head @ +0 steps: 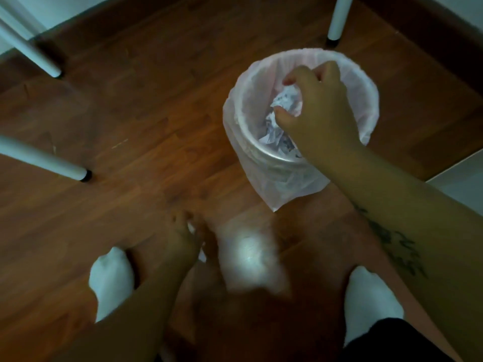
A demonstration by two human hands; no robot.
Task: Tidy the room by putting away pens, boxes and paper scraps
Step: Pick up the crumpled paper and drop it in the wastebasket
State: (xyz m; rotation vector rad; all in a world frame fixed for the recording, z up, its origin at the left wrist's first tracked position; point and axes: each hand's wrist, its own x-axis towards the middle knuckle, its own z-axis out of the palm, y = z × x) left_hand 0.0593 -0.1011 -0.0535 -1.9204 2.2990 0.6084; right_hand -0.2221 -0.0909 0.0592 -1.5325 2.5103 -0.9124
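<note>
Wooden floor [146, 121], dim light: I am dropping paper scraps into the lined bin [366, 82] at two o'clock.
My right hand [318, 111] cups a crumpled paper ball [283, 100] over the bin mouth; my left hand [183, 239], blurred at seven o'clock, seems to pinch another white scrap [192, 228]. Releasing off-centre could bounce paper off the loose liner onto the floor.

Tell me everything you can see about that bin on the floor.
The bin is small and round, standing upright on the wooden floor between white furniture legs. A thin, pale pink plastic liner drapes over its rim and hangs down the outside. Crumpled paper scraps lie inside. The right hand reaches over its mouth, gripping a paper wad.
</note>
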